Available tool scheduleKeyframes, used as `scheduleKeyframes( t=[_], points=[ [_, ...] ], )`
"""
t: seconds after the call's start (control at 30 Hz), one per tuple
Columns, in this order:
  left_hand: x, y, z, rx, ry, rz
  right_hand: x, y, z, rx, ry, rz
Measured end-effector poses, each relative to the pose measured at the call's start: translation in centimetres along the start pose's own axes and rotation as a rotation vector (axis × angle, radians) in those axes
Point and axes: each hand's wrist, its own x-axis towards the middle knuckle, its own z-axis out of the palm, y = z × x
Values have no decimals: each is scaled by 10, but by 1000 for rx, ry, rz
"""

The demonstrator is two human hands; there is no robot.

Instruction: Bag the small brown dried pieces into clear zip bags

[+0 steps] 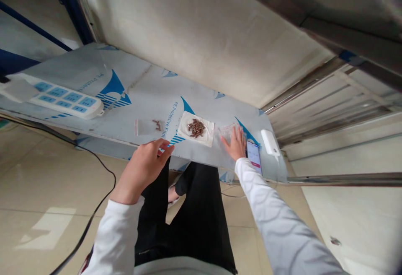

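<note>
My left hand (148, 164) hangs just over the front edge of the table, its thumb and fingers drawn together. Anything between those fingertips is too small to make out. Beyond it lies a small clear zip bag (145, 127) with a few brown screws (156, 125) on it or in it. In the middle, a white paper sheet (206, 140) carries a heap of brown screws (196, 128). To its right, my right hand (236, 142) rests with fingers stretched out on clear plastic bags (226, 131), partly covering them.
A phone (254, 156) with its screen lit lies right of my right hand, beside a white device (270, 143) with a cable. A white power strip (67, 99) lies at the table's left end. The film-covered table (141, 94) meets a wall behind; a black cable (108, 170) hangs at left.
</note>
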Motion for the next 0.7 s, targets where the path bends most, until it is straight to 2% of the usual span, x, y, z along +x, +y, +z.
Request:
scheduleKeyframes(
  t=[0.13,0.3,0.47,0.53,0.6,0.7],
  points=[
    [0,1,4,3,-8,5,5,-15,17,15,-189,90],
    [0,1,6,19,-10,10,13,-20,27,12,-200,127],
    [3,2,6,-7,-27,15,13,-18,20,8,-232,116],
    [2,2,5,-28,-23,20,11,-19,13,16,-186,138],
    [0,1,2,-43,-16,17,8,-25,3,37,-75,147],
    [-3,-5,-2,-50,3,-19,3,-55,-17,106,88,34]
  ],
)
